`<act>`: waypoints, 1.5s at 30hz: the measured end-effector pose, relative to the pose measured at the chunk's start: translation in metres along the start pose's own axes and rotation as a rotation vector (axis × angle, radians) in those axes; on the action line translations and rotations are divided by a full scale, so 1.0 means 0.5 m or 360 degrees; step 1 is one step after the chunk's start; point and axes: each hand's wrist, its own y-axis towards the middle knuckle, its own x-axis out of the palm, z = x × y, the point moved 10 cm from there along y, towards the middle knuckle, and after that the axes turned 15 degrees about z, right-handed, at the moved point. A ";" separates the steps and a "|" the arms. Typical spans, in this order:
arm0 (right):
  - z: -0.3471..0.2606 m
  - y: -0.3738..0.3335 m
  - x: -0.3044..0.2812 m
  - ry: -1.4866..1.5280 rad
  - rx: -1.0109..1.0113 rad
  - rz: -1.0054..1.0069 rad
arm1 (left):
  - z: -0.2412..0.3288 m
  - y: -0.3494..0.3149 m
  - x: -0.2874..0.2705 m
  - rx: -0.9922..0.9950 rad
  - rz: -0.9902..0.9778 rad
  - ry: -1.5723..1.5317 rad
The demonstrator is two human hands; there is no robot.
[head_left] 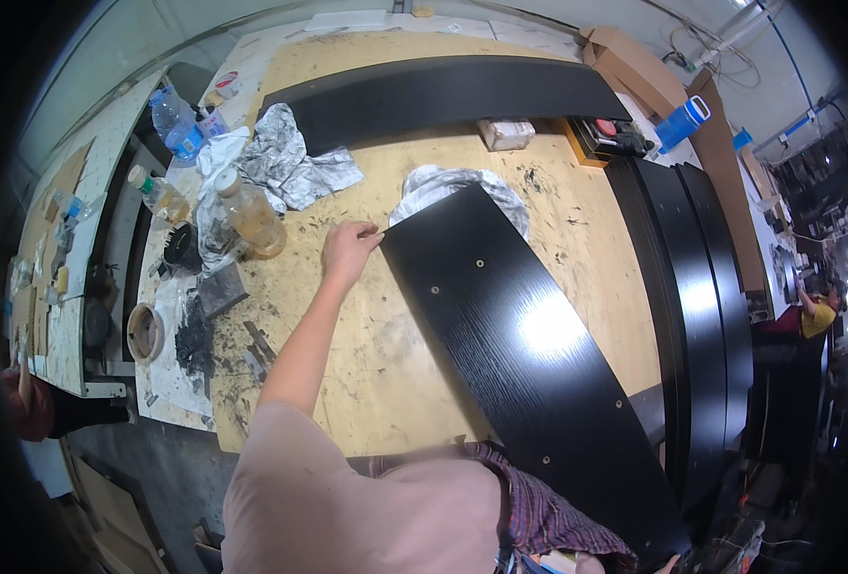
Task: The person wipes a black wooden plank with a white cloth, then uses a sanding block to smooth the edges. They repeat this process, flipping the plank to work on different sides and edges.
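Observation:
A long black panel (pixel 501 325) with wood grain and several small round metal fittings lies slantwise over the worktable, its near end reaching past the table edge beside my body. At the panel's far left corner, my left hand (pixel 349 253) is closed, thumb and fingers pinching the edge. Only a sliver of my right hand (pixel 671 564) shows at the bottom, by the panel's near end; its fingers are mostly hidden. A bunched white cloth (pixel 424 182) lies partly under the far end of the panel. Light glares off the panel's middle.
Another black panel (pixel 443 91) lies across the back, with stained rags (pixel 295 163) at its left end. Bottles (pixel 252 220), a black cup (pixel 182 246) and a tape roll (pixel 145 332) stand left. Several black panels (pixel 697 287) line the right; a blue bottle (pixel 682 124) is behind.

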 end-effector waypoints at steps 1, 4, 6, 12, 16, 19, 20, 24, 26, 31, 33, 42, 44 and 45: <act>0.005 0.007 -0.006 -0.0008 -0.0001 0.0003 | -0.001 0.001 0.009 -0.0025 -0.0037 0.0045; 0.014 0.044 -0.029 -0.0007 -0.0012 -0.0015 | -0.018 0.013 0.029 -0.0112 -0.0143 0.0160; 0.026 0.065 -0.049 -0.0017 -0.0018 -0.0010 | -0.036 0.028 0.046 -0.0192 -0.0201 0.0214; 0.016 0.085 -0.102 0.0056 -0.0126 0.0067 | 0.074 0.080 0.075 -0.0026 0.0020 -0.0182; 0.005 0.069 -0.162 0.0425 -0.0245 0.0390 | 0.188 0.087 0.135 -0.0026 -0.0135 -0.0711; 0.000 0.068 -0.164 0.0598 -0.0199 0.0527 | 0.249 0.083 0.137 -0.0295 -0.0345 -0.1211; -0.002 0.063 -0.166 0.0633 -0.0184 0.0550 | 0.253 0.095 0.134 -0.0377 -0.0379 -0.1310; -0.002 0.042 -0.163 0.0686 -0.0120 0.0606 | 0.252 0.118 0.093 -0.0571 -0.0429 -0.1713; 0.000 0.037 -0.156 0.0695 -0.0089 0.0607 | 0.253 0.117 0.065 -0.0586 -0.0418 -0.1957; 0.003 0.027 -0.133 0.0685 -0.0068 0.0561 | 0.196 0.109 0.018 -0.0621 -0.0516 -0.1768; 0.010 0.026 -0.136 0.0687 -0.0046 0.0560 | 0.227 0.091 -0.021 -0.0618 -0.0393 -0.1806; 0.107 0.111 -0.133 0.1321 0.0132 0.0369 | 0.261 0.080 -0.054 -0.0335 -0.0285 -0.1135; 0.098 0.138 -0.077 0.1477 0.0138 0.0170 | 0.229 0.134 -0.112 0.0350 -0.0084 -0.0659; 0.050 0.123 -0.059 0.1476 -0.0062 -0.0078 | 0.281 0.113 -0.117 0.0758 -0.0003 -0.0361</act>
